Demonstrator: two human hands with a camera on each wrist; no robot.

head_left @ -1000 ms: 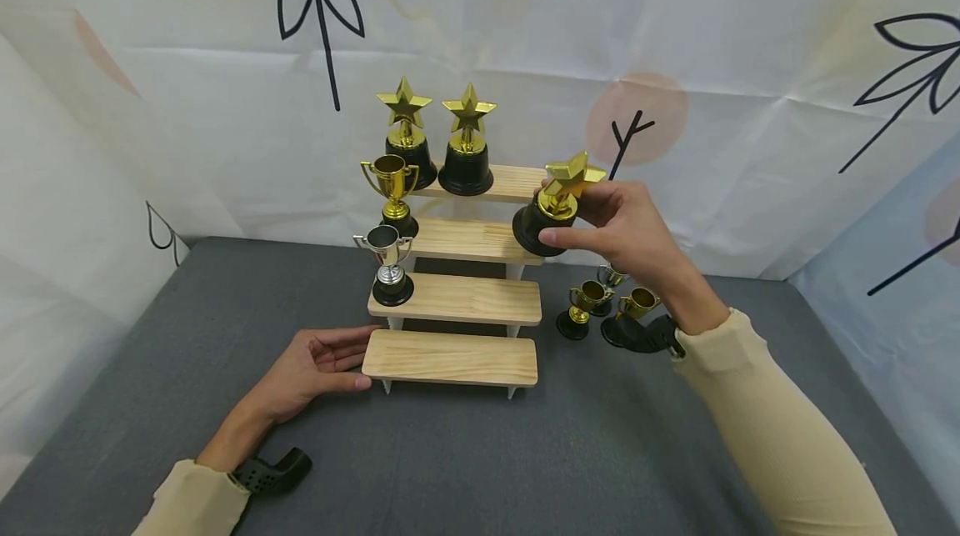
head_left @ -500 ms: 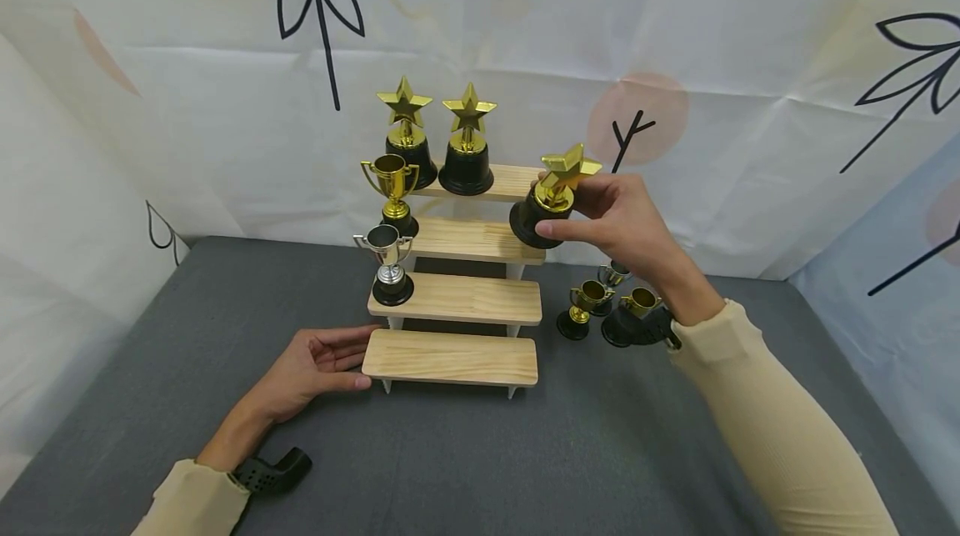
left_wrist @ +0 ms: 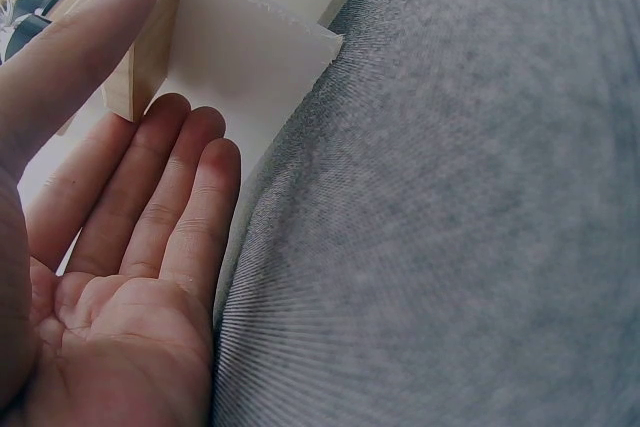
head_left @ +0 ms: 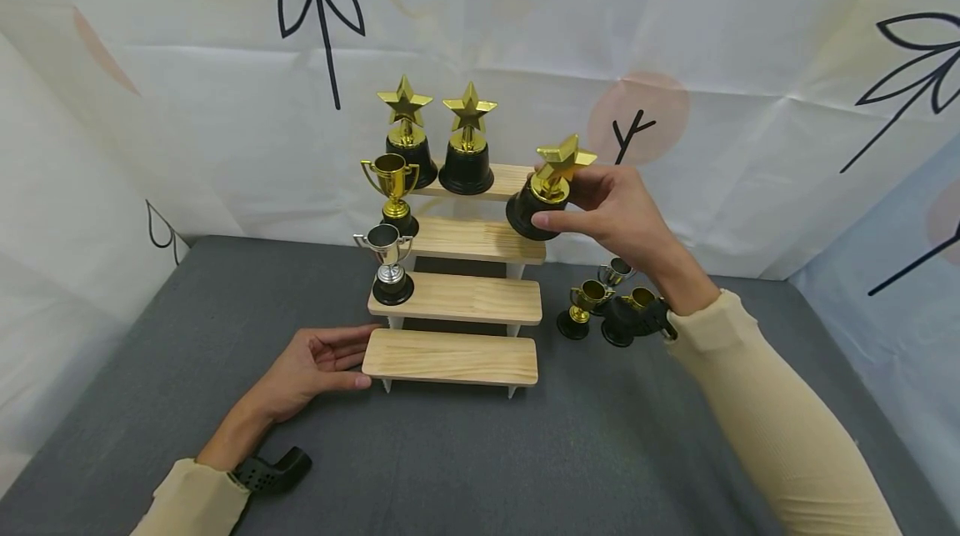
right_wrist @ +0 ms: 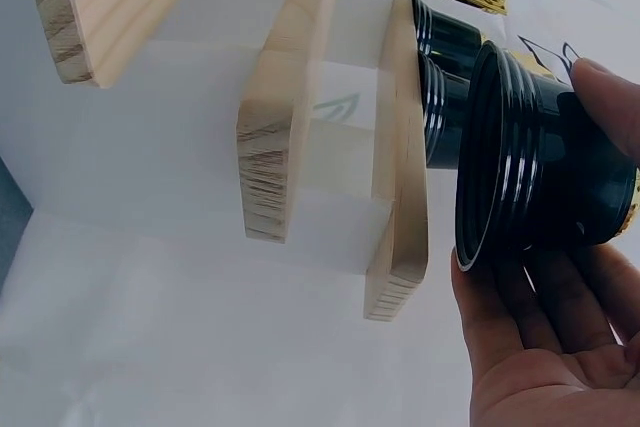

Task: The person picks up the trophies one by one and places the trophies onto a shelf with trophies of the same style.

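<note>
A gold star trophy (head_left: pixel 540 201) with a black base is tilted in my right hand (head_left: pixel 626 215), thumb on one side and fingers on the other. It is held off the boards near the right end of the stepped wooden stand (head_left: pixel 450 357). My left hand (head_left: pixel 318 369) touches the left end of the lowest board with its fingers extended; the left wrist view shows them by the white support (left_wrist: pixel 245 47). Two star trophies (head_left: pixel 467 144) stand upright on the top board. A gold cup (head_left: pixel 392 186) stands on the second board and a silver cup (head_left: pixel 389 262) on the third, both at the left.
Several small cup trophies (head_left: pixel 577 311) stand on the grey cloth to the right of the stand, partly hidden by the black wrist strap (head_left: pixel 645 321). A white patterned cloth (head_left: pixel 525 36) hangs behind the stand.
My right hand has risen slightly and moved a little left with the star trophy, toward the top board. The left hand stays still at the lowest board.
</note>
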